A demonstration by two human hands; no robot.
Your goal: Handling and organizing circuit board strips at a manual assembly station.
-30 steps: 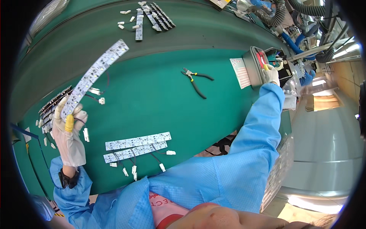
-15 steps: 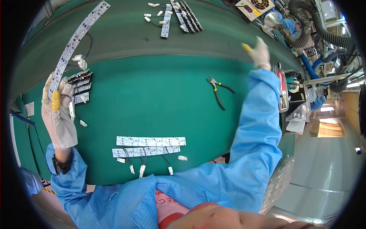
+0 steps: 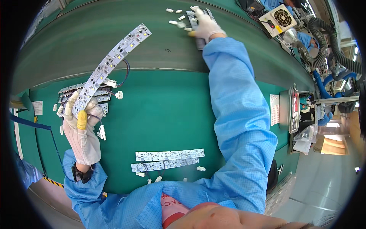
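My left hand (image 3: 83,131), in a white glove with a yellow thumb cover, is closed on the lower end of a long white LED circuit strip (image 3: 110,65), which slants up to the right. Wires and white connectors hang from this strip. Beneath and behind the hand lie several more strips (image 3: 103,98), partly covered. At the far side, my gloved right hand (image 3: 207,24) reaches over a group of LED strips (image 3: 191,21), thumb and fingers closing round one; a blurred grey end (image 3: 200,44) shows below it. The right hand partly hides that group.
Two LED strips (image 3: 169,155) with wires and connectors lie on the green mat (image 3: 160,114) near me. At right stand a metal tray (image 3: 293,110) and a perforated sheet (image 3: 274,110). A fan box (image 3: 282,17) and grey hoses (image 3: 316,57) are at the far right.
My right hand has moved left and away from me, onto the far strips. The left hand still holds its strip. The view has shifted, and cutters seen earlier are now out of sight.
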